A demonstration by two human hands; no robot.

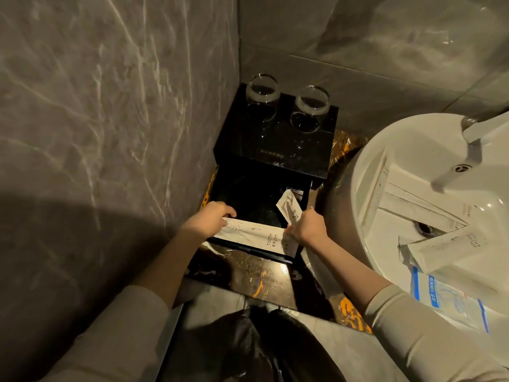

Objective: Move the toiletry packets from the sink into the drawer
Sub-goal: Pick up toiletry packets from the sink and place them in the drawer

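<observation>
Left hand (210,217) pinched one end of a toothbrush packet (254,237) lying across the open drawer's (248,197) front edge; right hand (305,226) gripped a second packet (289,206), upright above the drawer. More packets (429,205) lay in the sink (366,172).

1. Two clear glasses, one at left (262,91) and one at right (312,102), stand side by side on top of a glossy black box (275,139), beyond both hands.
2. Grey veined wall tiles (110,92) meet in a corner behind the box, to the left of the left hand and beyond it.
3. A dark marble counter (264,279) with orange veins lies below the hands, nearer the camera.
4. A metal tap (476,133) juts out far right of the right hand.
5. Dark trousers (261,346) and a grey tiled floor (344,348) show at the bottom, between the forearms.
</observation>
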